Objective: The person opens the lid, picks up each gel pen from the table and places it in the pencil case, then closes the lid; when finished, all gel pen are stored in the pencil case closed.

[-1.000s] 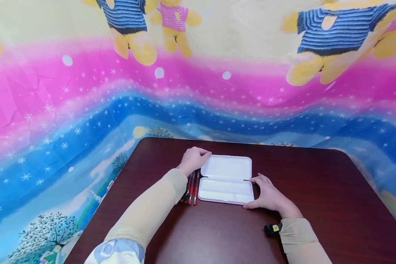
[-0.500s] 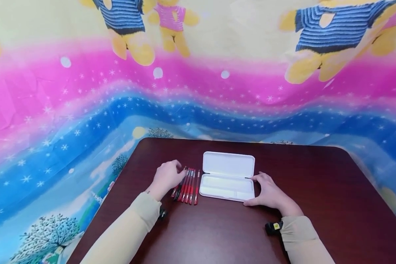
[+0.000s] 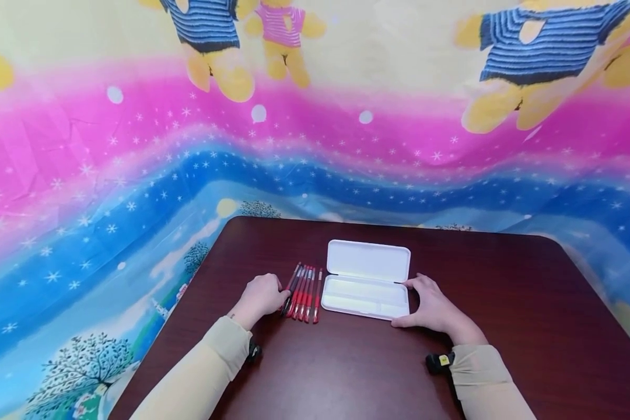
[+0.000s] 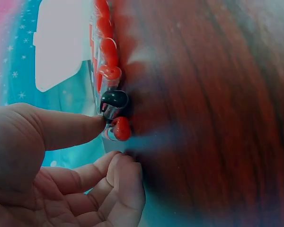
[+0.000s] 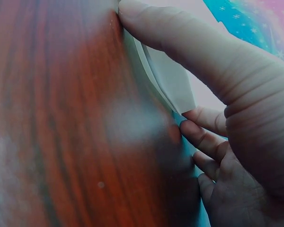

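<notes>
A white pencil case (image 3: 364,297) lies unfolded on the table, its lid (image 3: 368,261) tipped back. My right hand (image 3: 437,309) holds its right end, thumb at the front corner and fingers at the back edge; the right wrist view shows this grip closely. Left of the case lie several red gel pens (image 3: 308,294) side by side, with a black pen (image 4: 114,99) among them. At the row's left end is my left hand (image 3: 262,294). Its straight thumb touches the black pen, while the loosely bent fingers sit just below the outermost red pen (image 4: 121,128), apparently apart from it.
The dark reddish-brown table (image 3: 346,373) has rounded far corners. Behind it and at its sides hangs a printed cloth (image 3: 294,134) with bears and snowflakes. A small black device (image 3: 440,363) is strapped at the right wrist, another (image 3: 254,351) at the left.
My left hand has left the case lid, moved left and toward me, and come down beside the pens, uncovering them. The case was turned slightly; my right hand has stayed on it.
</notes>
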Demonstrator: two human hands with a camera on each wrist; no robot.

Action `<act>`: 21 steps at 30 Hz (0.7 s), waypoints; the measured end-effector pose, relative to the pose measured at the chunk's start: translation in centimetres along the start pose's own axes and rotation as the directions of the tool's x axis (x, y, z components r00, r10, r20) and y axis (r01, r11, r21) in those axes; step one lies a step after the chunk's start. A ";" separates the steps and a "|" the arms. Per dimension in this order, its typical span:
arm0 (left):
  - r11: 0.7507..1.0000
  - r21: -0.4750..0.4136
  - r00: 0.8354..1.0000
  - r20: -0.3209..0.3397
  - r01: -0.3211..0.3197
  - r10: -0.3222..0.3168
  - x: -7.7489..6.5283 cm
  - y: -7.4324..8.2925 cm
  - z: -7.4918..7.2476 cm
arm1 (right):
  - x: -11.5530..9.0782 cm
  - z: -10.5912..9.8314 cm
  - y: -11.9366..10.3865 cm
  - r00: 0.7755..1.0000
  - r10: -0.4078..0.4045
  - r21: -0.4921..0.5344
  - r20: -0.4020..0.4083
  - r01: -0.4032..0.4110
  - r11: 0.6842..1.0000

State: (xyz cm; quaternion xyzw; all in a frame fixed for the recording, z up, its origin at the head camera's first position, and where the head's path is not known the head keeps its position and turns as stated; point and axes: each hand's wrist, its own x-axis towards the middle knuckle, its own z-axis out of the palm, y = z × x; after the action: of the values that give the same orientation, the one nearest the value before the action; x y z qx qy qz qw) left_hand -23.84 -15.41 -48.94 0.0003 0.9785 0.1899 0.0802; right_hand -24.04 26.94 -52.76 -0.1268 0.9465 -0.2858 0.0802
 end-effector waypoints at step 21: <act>1.000 -0.009 0.998 -0.063 -0.012 0.011 0.1 -0.4 0.1 | 0.1 0.2 0.1 1.000 0.004 0.003 -0.003 -0.004 1.000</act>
State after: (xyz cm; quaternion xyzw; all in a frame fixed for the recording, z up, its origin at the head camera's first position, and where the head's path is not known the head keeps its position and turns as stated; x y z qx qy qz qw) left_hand -23.87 -15.72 -49.22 -0.0005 0.9796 0.1951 0.0482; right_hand -24.11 26.92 -52.95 -0.1244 0.9464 -0.2872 0.0794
